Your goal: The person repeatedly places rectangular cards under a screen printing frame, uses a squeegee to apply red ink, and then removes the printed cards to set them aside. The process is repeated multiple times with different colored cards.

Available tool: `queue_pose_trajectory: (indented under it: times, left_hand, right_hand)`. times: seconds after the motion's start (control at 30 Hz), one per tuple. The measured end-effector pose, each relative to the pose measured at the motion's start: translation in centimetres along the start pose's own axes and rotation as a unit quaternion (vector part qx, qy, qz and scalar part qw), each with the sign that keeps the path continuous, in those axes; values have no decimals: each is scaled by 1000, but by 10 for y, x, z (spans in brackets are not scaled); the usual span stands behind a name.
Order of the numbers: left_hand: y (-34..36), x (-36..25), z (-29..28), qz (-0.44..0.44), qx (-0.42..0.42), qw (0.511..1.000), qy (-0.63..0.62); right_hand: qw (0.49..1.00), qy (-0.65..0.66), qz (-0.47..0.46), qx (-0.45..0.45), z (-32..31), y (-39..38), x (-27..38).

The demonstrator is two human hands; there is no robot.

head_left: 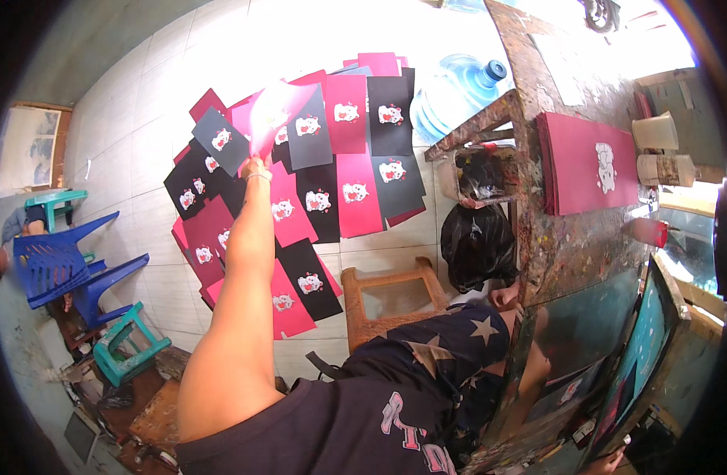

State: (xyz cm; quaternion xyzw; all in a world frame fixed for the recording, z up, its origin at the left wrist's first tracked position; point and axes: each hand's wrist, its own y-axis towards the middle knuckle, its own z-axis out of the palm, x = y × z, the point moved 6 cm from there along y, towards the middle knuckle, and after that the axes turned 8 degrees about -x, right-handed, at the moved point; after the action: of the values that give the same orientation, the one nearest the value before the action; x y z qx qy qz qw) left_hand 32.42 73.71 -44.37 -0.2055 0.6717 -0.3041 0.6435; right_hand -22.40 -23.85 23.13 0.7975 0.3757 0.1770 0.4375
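Observation:
My left arm reaches out over the floor, and my left hand [255, 168] pinches the lower end of a pink printed sheet [259, 131], which is tilted and glaring in the light. Beneath and around it, overlapping rows of pink, maroon, grey and black sheets [354, 190] cover the floor, each with a small white cartoon animal holding a red heart. At the lower right edge, my right hand [607, 462] shows only in part, its fingers closed around the lower end of a framed screen [645, 356] that stands tilted beside the table.
A paint-stained table [577, 245] on the right bears a stack of maroon sheets [573, 162] and plastic cups [655, 132]. Near it are a water jug [458, 91], a black bag [478, 245] and a wooden stool [395, 297]. Blue chairs [62, 269] and green stools [130, 344] stand left.

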Motion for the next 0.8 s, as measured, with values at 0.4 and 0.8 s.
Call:
queue_pose_trajectory:
  times: [0.4, 0.8]
  left_hand:
    - [130, 124, -127, 7, 97, 856, 507]
    - [-435, 132, -119, 171, 530, 750, 357]
  right_hand:
    - [997, 45, -23, 51, 11, -8, 15]
    - [990, 74, 7, 116, 3, -5, -42]
